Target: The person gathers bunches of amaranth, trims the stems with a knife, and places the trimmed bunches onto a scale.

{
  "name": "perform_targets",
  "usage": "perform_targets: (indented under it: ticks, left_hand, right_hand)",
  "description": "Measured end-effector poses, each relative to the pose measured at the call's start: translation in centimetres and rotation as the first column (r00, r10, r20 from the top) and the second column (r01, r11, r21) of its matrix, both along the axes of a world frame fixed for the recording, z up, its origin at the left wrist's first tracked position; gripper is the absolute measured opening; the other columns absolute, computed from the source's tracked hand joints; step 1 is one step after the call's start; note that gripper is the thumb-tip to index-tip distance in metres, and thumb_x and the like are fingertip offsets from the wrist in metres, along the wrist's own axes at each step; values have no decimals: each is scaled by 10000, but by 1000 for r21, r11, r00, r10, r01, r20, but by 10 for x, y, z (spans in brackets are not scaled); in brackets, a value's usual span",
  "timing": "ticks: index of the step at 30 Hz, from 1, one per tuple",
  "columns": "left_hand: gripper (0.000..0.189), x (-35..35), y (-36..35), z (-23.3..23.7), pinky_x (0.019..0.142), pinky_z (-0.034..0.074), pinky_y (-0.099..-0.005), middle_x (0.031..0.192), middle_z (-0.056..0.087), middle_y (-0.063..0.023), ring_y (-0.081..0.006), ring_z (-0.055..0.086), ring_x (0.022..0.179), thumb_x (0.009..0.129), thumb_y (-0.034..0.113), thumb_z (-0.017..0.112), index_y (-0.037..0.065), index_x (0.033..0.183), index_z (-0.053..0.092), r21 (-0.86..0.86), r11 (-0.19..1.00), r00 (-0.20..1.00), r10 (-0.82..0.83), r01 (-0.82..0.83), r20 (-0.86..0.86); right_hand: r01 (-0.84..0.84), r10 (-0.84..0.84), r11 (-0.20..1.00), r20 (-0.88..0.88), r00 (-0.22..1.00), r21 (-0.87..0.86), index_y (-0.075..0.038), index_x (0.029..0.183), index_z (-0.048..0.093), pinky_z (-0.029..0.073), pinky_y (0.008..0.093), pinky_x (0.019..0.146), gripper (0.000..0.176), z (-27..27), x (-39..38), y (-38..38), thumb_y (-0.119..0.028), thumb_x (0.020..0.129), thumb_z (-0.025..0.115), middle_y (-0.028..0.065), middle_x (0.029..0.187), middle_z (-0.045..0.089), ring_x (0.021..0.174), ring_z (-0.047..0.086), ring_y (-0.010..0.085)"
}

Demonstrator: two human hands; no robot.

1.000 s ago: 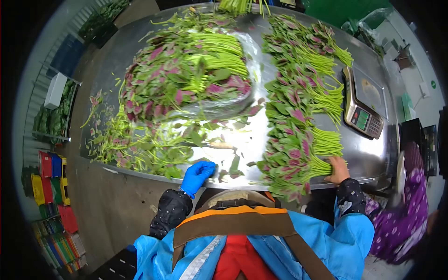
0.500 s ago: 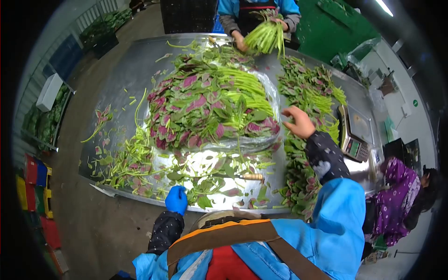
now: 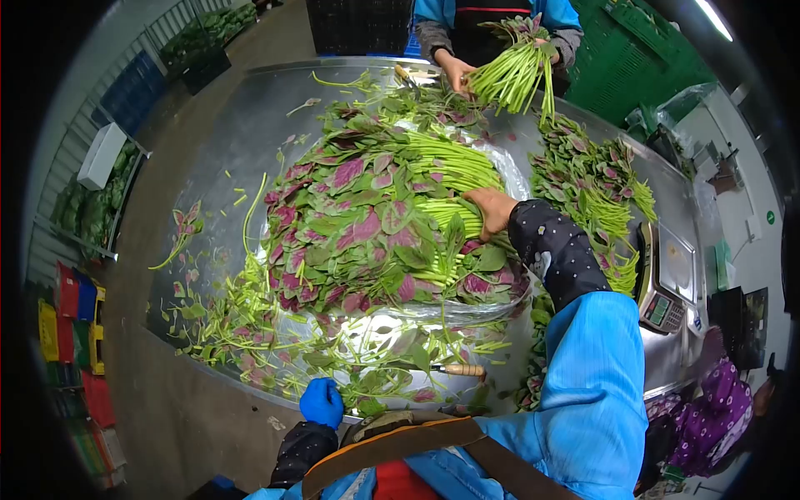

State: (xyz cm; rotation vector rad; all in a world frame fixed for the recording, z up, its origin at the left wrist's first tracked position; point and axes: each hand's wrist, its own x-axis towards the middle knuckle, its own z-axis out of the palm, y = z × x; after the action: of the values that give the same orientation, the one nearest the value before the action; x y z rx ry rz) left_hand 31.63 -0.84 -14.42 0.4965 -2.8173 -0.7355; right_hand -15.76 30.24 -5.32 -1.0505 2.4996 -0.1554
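A large heap of red-and-green amaranth (image 3: 358,221) lies on clear plastic in the middle of the metal table (image 3: 221,112), its pale stems pointing right. My right hand (image 3: 493,210), bare, reaches over the stem ends, its fingers and thumb closed around some of the stems. By the table's front edge, my left hand (image 3: 322,403) in a blue glove is curled into a fist, and nothing sticks out of it. Close by lie loose leaves and stem trimmings (image 3: 250,325). A knife with a wooden handle (image 3: 460,370) lies among the scraps, its blade partly covered.
Across the table a co-worker's hands (image 3: 454,71) hold an amaranth bunch (image 3: 515,77). More bunches (image 3: 592,179) line the right side, beside a weighing scale (image 3: 664,283). A green bin (image 3: 612,67) stands behind. Another person in purple (image 3: 712,408) is at the right.
My right hand has moved left from beside the heap onto the stems and closed on them. My gloved left hand stays near the front edge. The view has shifted somewhat.
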Motion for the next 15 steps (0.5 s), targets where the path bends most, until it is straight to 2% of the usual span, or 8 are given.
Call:
perform_targets:
  ticks: [2,5,7,9,10,13,14,15]
  left_hand:
    - [62,-2,1,1,559,444,-420,755,565,-103,-317,570,647,758,90,577,126,808,572,-19,1000,1000,-5,5,-6]
    - [61,-4,2,2,562,443,-419,760,564,-102,-318,570,652,758,88,574,126,805,568,-20,1000,1000,-13,12,-19]
    - [60,-4,4,1,562,442,-419,759,563,-102,-320,569,654,758,84,571,124,803,565,-19,1000,1000,-2,2,4]
    - [58,-4,3,2,563,442,-420,759,560,-102,-322,568,656,761,83,568,121,804,563,-27,1000,1000,-5,5,11]
    - [57,-4,3,0,565,442,-421,760,559,-103,-324,567,657,763,84,567,120,807,561,-30,1000,1000,-6,7,8]
    - [53,-3,1,-4,574,442,-424,770,557,-105,-326,566,668,771,87,561,117,815,559,-33,999,1000,-19,19,10]
    - [52,-2,1,-5,577,442,-425,775,556,-106,-327,566,673,774,89,559,116,818,558,-32,999,1000,-20,20,13]
    - [52,-2,2,-6,579,442,-426,780,556,-107,-327,566,677,776,89,558,115,821,558,-36,999,1000,-23,24,9]
  right_hand:
    - [12,-10,999,42,999,-44,-119,1360,372,390,428,965,1077,-5,-10,6,-367,426,849,187,1249,473,1136,453,368]
    - [-7,8,996,-20,1000,94,-114,1341,393,394,429,955,1045,14,3,-6,-381,436,842,171,1184,491,1110,453,359]
    - [-50,53,994,-30,998,94,-70,1286,429,404,436,936,984,17,1,-13,-373,444,839,160,1150,492,1095,448,353]
    - [-74,77,994,-40,996,79,-48,1242,454,404,437,934,934,20,4,-15,-366,452,838,162,1159,487,1103,442,354]
    - [-135,133,991,-86,987,-16,-21,1180,474,426,424,907,851,11,3,-13,-344,478,830,181,1127,515,1075,483,350]
    - [-22,20,992,-19,1000,-127,-13,1168,470,455,411,865,812,15,18,-8,-316,501,819,199,1071,562,1019,544,354]
    - [-44,34,987,-69,997,-154,-9,1157,480,476,417,817,789,15,18,-6,-312,507,808,210,1006,606,956,587,365]
    - [-29,18,994,-101,995,-108,-6,1148,495,476,414,815,778,23,16,-9,-302,500,807,209,986,613,943,590,370]
